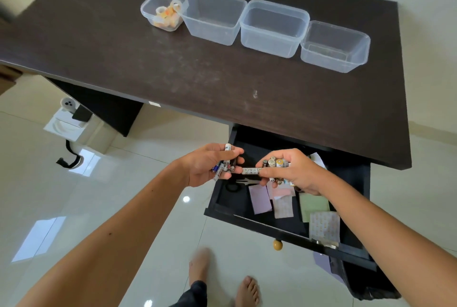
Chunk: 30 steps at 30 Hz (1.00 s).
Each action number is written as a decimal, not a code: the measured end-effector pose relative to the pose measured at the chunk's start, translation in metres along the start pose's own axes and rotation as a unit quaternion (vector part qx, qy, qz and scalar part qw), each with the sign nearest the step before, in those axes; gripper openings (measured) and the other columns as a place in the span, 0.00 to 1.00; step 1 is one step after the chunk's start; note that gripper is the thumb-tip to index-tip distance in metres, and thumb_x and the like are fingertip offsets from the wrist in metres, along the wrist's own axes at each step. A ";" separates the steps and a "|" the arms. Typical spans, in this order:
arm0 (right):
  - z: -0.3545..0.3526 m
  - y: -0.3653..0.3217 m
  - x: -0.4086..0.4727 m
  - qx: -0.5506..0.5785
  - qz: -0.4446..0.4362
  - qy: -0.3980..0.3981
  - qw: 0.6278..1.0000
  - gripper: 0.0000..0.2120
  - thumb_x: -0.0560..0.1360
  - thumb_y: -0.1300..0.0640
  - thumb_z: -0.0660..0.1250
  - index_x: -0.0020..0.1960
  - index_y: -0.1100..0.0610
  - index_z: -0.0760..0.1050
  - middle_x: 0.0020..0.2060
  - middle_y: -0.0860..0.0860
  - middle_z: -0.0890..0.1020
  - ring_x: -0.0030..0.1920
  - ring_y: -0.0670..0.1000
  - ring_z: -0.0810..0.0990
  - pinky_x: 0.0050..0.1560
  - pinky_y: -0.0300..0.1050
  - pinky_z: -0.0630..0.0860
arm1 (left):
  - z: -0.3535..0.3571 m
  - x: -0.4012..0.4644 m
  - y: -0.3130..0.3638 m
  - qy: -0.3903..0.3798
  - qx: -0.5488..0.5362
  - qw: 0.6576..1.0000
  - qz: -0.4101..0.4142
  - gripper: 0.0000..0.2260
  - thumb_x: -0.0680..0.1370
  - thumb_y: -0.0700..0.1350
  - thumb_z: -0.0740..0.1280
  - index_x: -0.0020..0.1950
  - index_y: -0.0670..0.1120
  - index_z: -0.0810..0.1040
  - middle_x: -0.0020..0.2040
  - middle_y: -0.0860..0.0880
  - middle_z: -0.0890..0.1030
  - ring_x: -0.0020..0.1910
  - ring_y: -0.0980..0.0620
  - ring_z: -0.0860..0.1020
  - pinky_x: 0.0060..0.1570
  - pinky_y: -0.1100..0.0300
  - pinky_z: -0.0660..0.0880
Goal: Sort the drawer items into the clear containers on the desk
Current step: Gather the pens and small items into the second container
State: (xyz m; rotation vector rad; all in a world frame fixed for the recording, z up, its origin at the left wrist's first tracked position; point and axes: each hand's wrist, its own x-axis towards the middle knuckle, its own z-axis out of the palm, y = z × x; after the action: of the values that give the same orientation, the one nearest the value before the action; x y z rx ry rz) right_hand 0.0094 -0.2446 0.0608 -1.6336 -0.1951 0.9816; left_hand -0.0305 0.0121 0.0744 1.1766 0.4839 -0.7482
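Small metal batteries (274, 163) fill both fists above the open drawer (284, 230): the left hand (207, 165) curls its fingers round a bundle of them, and the right hand (294, 170) grips another cluster while pinching a thin patterned stick (251, 171) that bridges the gap between the fingers, likely gathering one kind for one trip. Below the fingers lie scissors (238, 183) and pastel paper pads (259, 199); far beyond them four clear plastic tubs (273, 27) line the dark bench (173, 71), the leftmost holding tape rolls (168, 13).

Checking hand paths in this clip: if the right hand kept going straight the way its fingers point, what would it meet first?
The right hand points left, so it would probably meet the left hand and its batteries first, though depth is unclear.
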 end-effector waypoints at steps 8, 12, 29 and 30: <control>0.018 -0.062 0.041 0.051 -0.028 0.046 0.997 0.09 0.78 0.63 0.75 0.57 0.64 0.84 0.45 0.59 0.88 0.46 0.57 0.89 0.41 0.44 0.82 | -0.041 -0.008 0.061 0.028 -0.051 0.997 0.048 0.07 0.84 0.43 0.66 0.56 0.40 0.79 0.45 0.45 0.81 0.37 0.53 0.81 0.26 0.66 0.73; 0.031 -0.101 0.085 0.073 -0.045 0.083 0.993 0.08 0.77 0.65 0.75 0.55 0.64 0.84 0.45 0.60 0.87 0.45 0.59 0.88 0.40 0.44 0.82 | -0.078 -0.005 0.101 0.044 -0.053 0.996 0.053 0.08 0.84 0.43 0.66 0.59 0.40 0.78 0.47 0.44 0.81 0.39 0.51 0.82 0.26 0.64 0.72; -0.006 -0.249 0.243 0.145 -0.080 0.260 0.951 0.07 0.76 0.67 0.76 0.53 0.63 0.84 0.44 0.55 0.88 0.42 0.55 0.88 0.41 0.42 0.83 | -0.135 0.074 0.293 0.048 -0.005 0.996 0.074 0.09 0.84 0.45 0.67 0.59 0.39 0.79 0.45 0.45 0.80 0.40 0.51 0.81 0.28 0.64 0.75; -0.012 -0.256 0.249 0.146 -0.083 0.269 0.948 0.06 0.76 0.67 0.76 0.53 0.63 0.84 0.44 0.56 0.88 0.42 0.55 0.88 0.40 0.42 0.83 | -0.133 0.080 0.302 0.051 -0.004 0.996 0.076 0.08 0.84 0.44 0.67 0.57 0.39 0.79 0.45 0.45 0.80 0.40 0.51 0.80 0.27 0.63 0.75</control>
State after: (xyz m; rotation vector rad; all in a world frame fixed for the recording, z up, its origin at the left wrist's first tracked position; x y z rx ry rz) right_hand 0.2692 -0.0215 0.1627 -1.5203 0.1760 0.3866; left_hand 0.2522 0.1747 0.1701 1.2333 0.4757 -0.5569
